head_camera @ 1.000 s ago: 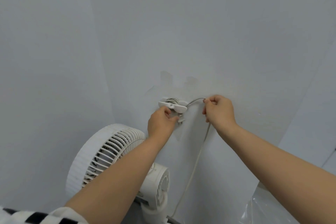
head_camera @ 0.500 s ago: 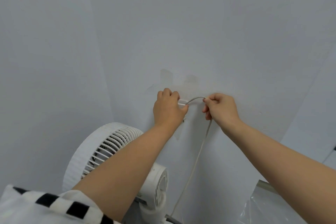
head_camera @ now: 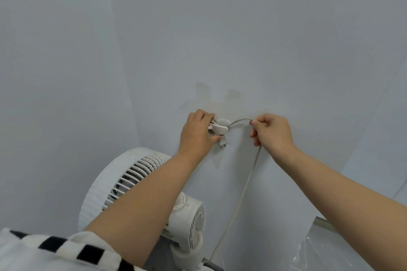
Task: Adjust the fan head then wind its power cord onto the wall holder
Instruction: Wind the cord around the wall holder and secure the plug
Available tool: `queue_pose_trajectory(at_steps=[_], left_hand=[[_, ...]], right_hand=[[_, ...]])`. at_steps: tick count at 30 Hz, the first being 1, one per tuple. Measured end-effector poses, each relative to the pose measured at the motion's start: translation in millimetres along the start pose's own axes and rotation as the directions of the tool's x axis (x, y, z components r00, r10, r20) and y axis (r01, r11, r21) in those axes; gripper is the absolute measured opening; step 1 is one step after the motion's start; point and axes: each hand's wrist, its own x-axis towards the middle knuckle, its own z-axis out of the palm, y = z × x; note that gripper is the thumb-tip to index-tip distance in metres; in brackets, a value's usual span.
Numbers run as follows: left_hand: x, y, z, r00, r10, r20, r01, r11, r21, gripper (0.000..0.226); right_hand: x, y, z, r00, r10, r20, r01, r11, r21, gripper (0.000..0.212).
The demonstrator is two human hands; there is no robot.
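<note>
The wall holder sits on the wall above the fan. Its white bar lies roughly level, left to right, with several turns of the power cord bunched behind it. The left hand is the nearer one — it is on the holder itself, fingers curled over the bar's left end and the coils, thumb tucked beneath, close to what looks like the plug just under the bar. The right hand stands off to the holder's right at about the same height, pinching the cord between thumb and forefinger with the other fingers folded in. From the bar's right end the cord arcs across to that pinch, then falls down the wall toward the fan's base. The next turn, as I judge it, belongs to the right hand: the slack must travel leftward to the holder and round its level bar while the left hand steadies the coils — 1 loose loop could slip off the end
</note>
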Motion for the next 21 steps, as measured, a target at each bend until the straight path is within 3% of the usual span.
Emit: queue_pose_trajectory(at_steps=[5,9,12,19,21], left_hand=[[3.8,-7.6,-6.0,0.99,0.138,0.025,-0.139,0.988,0.059,0.052],[6.3,-3.7,-8.5,0.972,0.233,0.013,-0.229,0.943,0.242,0.043],[9.5,8.8,-8.5,0.976,0.217,0.003,-0.202,0.904,0.377,0.038],[20.3,29.1,-10.7,0.97,0.229,-0.076,-0.161,0.849,0.503,0.058],[23.0,31.5,-12.9,0.986,0.168,0.022,-0.157,0.858,0.489,0.053]], right_hand=[[-1.7,-3.1,1.8,1.0,0.002,0.004,-0.002,1.0,0.023,0.022],[-4.6,-10.7,5.0,0.999,-0.002,0.032,0.0,0.997,0.078,0.023],[-5.4,-14.7,4.4,0.996,0.072,0.06,-0.083,0.976,0.199,0.025],[-10.0,-23.6,0.6,0.978,0.114,0.173,-0.163,0.938,0.305,0.018],[-8.9,-24.7,-0.4,0.969,0.118,0.219,-0.185,0.93,0.316,0.016]])
